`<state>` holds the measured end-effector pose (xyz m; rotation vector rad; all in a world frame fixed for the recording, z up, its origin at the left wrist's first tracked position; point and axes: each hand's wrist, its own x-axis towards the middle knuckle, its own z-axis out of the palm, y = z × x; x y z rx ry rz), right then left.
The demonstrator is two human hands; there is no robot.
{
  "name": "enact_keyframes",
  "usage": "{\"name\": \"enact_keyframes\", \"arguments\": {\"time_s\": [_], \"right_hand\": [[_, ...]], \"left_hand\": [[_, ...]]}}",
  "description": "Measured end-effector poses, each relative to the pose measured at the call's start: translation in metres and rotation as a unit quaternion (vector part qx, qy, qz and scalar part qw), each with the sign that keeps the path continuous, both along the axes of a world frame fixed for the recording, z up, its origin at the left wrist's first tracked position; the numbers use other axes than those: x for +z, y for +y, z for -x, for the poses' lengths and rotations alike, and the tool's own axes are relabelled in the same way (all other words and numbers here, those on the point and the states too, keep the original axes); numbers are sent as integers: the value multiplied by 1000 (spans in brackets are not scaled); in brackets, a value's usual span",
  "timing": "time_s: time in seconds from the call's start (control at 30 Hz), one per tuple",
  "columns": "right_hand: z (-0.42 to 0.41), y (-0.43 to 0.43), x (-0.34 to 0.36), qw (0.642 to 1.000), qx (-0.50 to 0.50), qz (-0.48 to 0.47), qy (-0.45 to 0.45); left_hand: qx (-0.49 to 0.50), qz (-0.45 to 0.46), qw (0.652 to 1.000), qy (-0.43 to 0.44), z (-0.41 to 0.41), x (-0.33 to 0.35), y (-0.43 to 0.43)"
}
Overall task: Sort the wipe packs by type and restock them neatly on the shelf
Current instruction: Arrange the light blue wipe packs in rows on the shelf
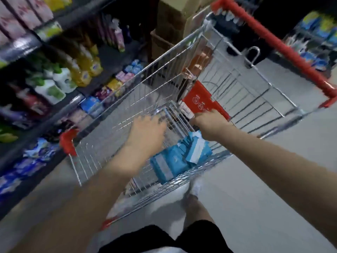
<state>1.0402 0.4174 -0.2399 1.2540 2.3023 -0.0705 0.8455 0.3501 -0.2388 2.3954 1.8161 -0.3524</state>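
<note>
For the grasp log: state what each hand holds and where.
Right hand grips the flat red pack by its near lower edge; left hand, blurred, seems to hold nothing.

The wire cart stands on a grey floor beside the shelf, which carries bottles and packs. The cart handle is red. Blue wipe packs lie stacked against the cart's near edge, toward its right wall. A red pack stands mid-cart, nearer the handle end. The right hand touches the red pack's near edge; blur hides the finger position. The left hand hovers over the cart interior, fingers extended, holding nothing. Cardboard boxes stand beyond the cart's far edge.
</note>
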Motion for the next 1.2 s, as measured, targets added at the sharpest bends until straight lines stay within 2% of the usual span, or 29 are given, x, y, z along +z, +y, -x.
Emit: {"name": "enact_keyframes", "arguments": {"time_s": [0.1,0.17,0.23,0.37,0.47,0.53,0.63,0.7,0.77,0.8,0.87,0.9,0.97,1.07,1.13,1.2], "right_hand": [[-16,49,-55,989,108,98,-21],[-27,57,-92,970,166,173,-41],[-40,56,-126,943,230,219,-94],[-76,62,-181,885,372,235,-155],[-100,68,-215,869,417,204,-173],[-113,71,-227,885,398,197,-142],[-116,80,-236,892,399,193,-86],[-110,87,-239,882,429,186,-49],[-104,89,-243,868,466,167,33],[-102,88,-243,868,464,166,54],[-101,86,-245,876,444,190,8],[-101,86,-247,884,414,216,-28],[-103,86,-249,896,336,286,-37],[-106,88,-253,893,248,373,-44],[-106,90,-255,899,208,385,-22],[-104,94,-256,906,173,386,-2]], "left_hand": [[92,72,993,-33,-28,-40,22],[132,72,987,-60,-36,-64,32],[219,135,964,-65,-37,-86,33],[278,206,937,-39,-40,-134,31],[293,239,926,-18,-48,-167,22],[286,274,918,0,-57,-185,15],[225,307,924,43,-75,-207,10],[196,331,921,56,-88,-218,9],[169,336,925,60,-99,-228,10],[148,330,930,62,-103,-233,10],[92,314,941,88,-108,-244,12],[64,302,945,105,-109,-250,14],[-4,284,948,142,-109,-260,16],[-88,266,942,186,-102,-273,12],[-116,263,936,201,-99,-281,9],[-70,319,927,186,-93,-282,16]]}}
